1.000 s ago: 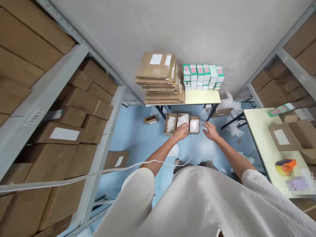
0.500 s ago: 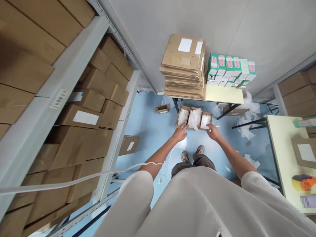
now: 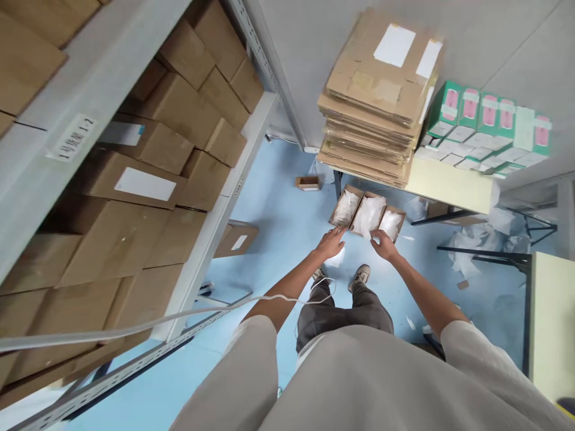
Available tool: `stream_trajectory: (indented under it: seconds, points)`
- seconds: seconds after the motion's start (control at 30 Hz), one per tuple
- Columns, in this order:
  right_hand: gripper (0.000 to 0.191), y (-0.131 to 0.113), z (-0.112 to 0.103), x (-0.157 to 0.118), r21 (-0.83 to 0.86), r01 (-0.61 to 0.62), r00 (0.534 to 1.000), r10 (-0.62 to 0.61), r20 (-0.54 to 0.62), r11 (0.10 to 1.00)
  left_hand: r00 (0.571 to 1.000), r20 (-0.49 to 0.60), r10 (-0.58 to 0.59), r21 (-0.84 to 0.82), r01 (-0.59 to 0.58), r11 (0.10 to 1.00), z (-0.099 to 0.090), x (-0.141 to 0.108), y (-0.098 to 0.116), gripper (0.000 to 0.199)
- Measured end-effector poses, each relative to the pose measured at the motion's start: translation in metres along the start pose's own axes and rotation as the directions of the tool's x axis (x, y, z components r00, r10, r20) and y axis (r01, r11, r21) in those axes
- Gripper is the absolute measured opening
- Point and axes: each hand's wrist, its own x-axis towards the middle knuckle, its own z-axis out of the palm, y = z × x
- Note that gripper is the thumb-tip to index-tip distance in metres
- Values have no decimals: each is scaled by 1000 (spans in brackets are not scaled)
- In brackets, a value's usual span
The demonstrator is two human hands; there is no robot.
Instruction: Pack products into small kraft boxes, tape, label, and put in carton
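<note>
Three small open cardboard boxes stand side by side on the blue floor: a left box (image 3: 345, 206), a middle box (image 3: 368, 214) and a right box (image 3: 392, 222), each with white bags or wrapping inside. My left hand (image 3: 331, 241) is at the near edge of the left box, fingers apart, with nothing seen in it. Near the front of the middle and right boxes is my right hand (image 3: 383, 244), its fingers spread beside the white wrapping. Whether its fingertips touch the wrapping cannot be made out.
Shelves (image 3: 135, 72) of cardboard boxes rise at the left. A table (image 3: 458, 185) beyond the boxes bears flattened cardboard (image 3: 368, 90) and green-and-white cartons (image 3: 489, 117). Another table (image 3: 554, 323) stands at right. A white cable (image 3: 188, 311) crosses my left arm.
The view has shifted, so the shelves and the stack look larger and nearer. My right hand has moved left, from the right box toward the gap by the middle box.
</note>
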Motion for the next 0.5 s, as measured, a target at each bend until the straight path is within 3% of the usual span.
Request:
stream_trajectory:
  seconds: [0.13, 0.27, 0.37, 0.5]
  points:
    - [42, -13, 40, 40, -1, -29, 999, 29, 32, 1000, 1000, 6, 2, -36, -1, 999, 10, 6, -44, 62]
    - [46, -15, 93, 91, -20, -43, 997, 44, 57, 999, 1000, 6, 23, -73, -23, 997, 29, 22, -99, 60]
    - [48, -3, 139, 137, -88, -37, 994, 46, 102, 995, 997, -28, 65, -128, -68, 989, 56, 52, -146, 59]
    - [45, 36, 204, 202, -250, -17, 974, 72, 213, 968, 994, -95, 51, -229, -71, 971, 107, 117, -204, 65]
